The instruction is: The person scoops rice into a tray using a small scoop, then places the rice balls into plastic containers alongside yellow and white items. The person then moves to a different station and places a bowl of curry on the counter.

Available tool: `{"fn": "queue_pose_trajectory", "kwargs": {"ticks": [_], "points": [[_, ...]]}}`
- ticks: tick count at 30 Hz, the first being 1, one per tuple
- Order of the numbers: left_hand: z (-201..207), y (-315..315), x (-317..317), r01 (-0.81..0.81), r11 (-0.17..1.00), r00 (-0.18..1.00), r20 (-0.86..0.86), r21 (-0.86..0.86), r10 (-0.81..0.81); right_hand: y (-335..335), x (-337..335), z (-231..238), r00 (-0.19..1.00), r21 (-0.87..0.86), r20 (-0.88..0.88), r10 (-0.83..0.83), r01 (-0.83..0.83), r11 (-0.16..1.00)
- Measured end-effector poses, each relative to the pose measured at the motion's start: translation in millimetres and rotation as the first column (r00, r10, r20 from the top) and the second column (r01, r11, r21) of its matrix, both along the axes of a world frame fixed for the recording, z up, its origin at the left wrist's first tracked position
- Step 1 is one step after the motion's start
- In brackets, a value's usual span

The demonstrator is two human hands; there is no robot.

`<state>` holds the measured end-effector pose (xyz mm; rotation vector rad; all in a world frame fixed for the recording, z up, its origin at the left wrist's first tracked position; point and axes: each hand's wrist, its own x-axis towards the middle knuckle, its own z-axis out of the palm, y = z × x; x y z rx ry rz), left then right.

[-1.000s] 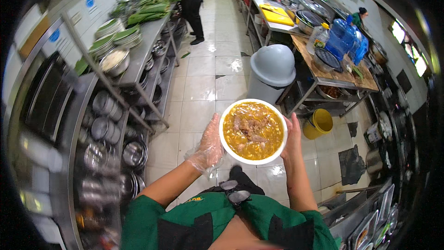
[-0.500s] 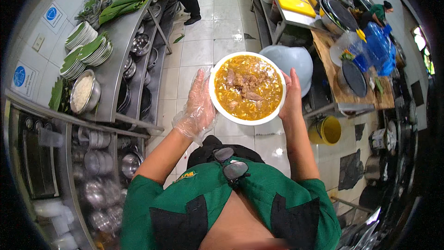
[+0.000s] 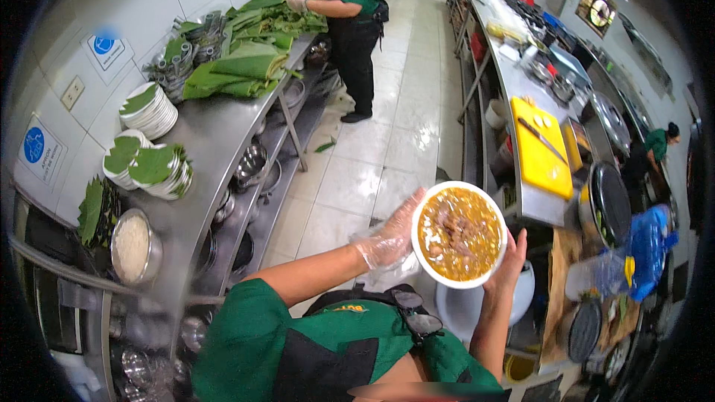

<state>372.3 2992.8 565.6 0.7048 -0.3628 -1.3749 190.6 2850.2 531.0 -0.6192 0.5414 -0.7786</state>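
Note:
Both my hands hold a white bowl (image 3: 439,278) out in front of me, right of centre. It is filled nearly to the rim with a yellow-brown stew (image 3: 465,238), with chunks of meat heaped in the middle. My left hand (image 3: 393,237), in a clear plastic glove, grips the bowl's left side. At the right side my right hand (image 3: 509,262), without a visible glove, supports it. The fingers beneath the bowl are hidden. A pale grey-blue rounded tub (image 3: 521,294) shows partly behind the bowl and my right hand.
Along the left, a steel counter (image 3: 216,141) carries banana leaves (image 3: 242,67), leaf-topped plates (image 3: 160,167) and a bowl of rice (image 3: 134,246). A co-worker (image 3: 357,22) stands at its far end. On the right counter lie a yellow cutting board (image 3: 538,160) and a knife (image 3: 542,140). Tiled floor runs between.
My view has swung up and leftward, bringing the co-worker and more of both counters into sight. The bowl, still in both hands, now appears lower and farther right.

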Motion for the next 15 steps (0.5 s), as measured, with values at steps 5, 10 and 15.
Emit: {"fn": "queue_pose_trajectory", "kwargs": {"ticks": [5, 10, 15], "points": [[-14, -128, 72, 0.072, 0.997, 0.996, -0.058, -0.032, -0.074, -123, 62, -13, 0.996, 0.011, -0.030, -0.087, 0.088, 0.996], [-23, -265, 136, 0.040, 0.999, 0.999, 0.006, 0.015, -0.040, -257, 122, -16, 0.996, 0.013, -0.001, -0.092, 0.092, 0.996], [-19, -390, 203, 0.050, 0.997, 0.997, -0.067, 0.063, -0.045, -385, 190, -13, 0.995, -0.021, 0.064, -0.076, 0.077, 0.997]]}}
